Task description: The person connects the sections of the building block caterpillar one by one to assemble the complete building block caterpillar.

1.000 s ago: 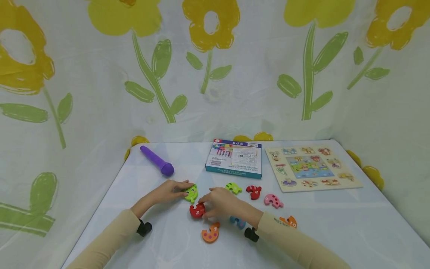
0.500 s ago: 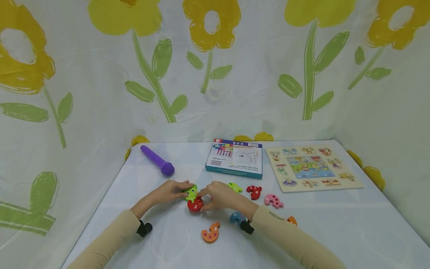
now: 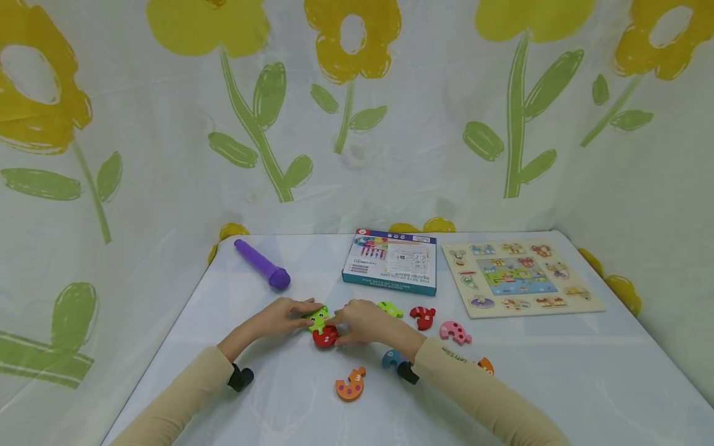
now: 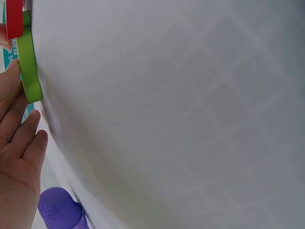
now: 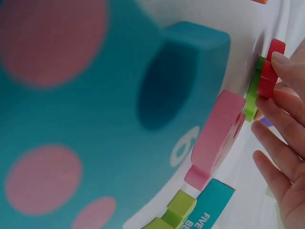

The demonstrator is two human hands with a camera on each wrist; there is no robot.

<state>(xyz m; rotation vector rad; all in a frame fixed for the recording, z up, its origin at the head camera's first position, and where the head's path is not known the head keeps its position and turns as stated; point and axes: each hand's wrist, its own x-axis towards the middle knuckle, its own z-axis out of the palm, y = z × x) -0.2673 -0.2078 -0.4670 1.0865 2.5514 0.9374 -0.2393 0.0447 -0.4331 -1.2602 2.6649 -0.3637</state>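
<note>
In the head view my left hand (image 3: 277,319) pinches a green puzzle piece with a smiling animal face (image 3: 318,317) between thumb and fingers. My right hand (image 3: 365,322) grips a red puzzle piece numbered 2 (image 3: 325,337) at its right side, just below the green one. The right wrist view has thumb and fingertips on the red piece (image 5: 268,78), which overlaps the edge of the green piece (image 5: 252,93). From the left wrist, the red piece (image 4: 14,19) sits slightly higher than the green piece (image 4: 29,67). An orange piece numbered 3 (image 3: 349,387) lies nearer the body.
Blue (image 3: 392,358), lime (image 3: 390,309), red-striped (image 3: 424,318), pink (image 3: 455,332) and orange (image 3: 486,365) pieces lie around the right forearm. Behind are a purple toy microphone (image 3: 262,265), a flat box (image 3: 388,260) and a wooden picture board (image 3: 519,279).
My right hand has carried the red piece up and left from beside the orange piece, against the green piece's lower edge. My left hand has stayed in place on the green piece.
</note>
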